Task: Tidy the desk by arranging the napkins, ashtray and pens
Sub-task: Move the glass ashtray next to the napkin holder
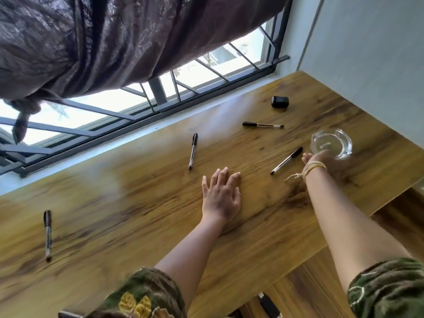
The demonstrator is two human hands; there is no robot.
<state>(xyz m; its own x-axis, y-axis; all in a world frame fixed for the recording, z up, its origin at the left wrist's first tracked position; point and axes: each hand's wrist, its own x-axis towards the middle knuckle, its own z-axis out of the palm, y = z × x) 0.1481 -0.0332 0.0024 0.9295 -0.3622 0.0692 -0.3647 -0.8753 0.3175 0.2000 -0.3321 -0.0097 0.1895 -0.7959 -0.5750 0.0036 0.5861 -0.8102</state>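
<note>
Setting: domestic room, most likely a home study or bedroom corner. Evidence: wood-grain laminate desk fills centre and lower frame, pushed against a window fitted with a dark metal security grille, typical of a dwelling. Heavy brownish patterned curtain, gathered and knotted, hangs across upper left. Plain pale painted wall at upper right. Loose ballpoint pens and a clear glass ashtray at right lie about the desk: personal, not institutional, clutter
</note>
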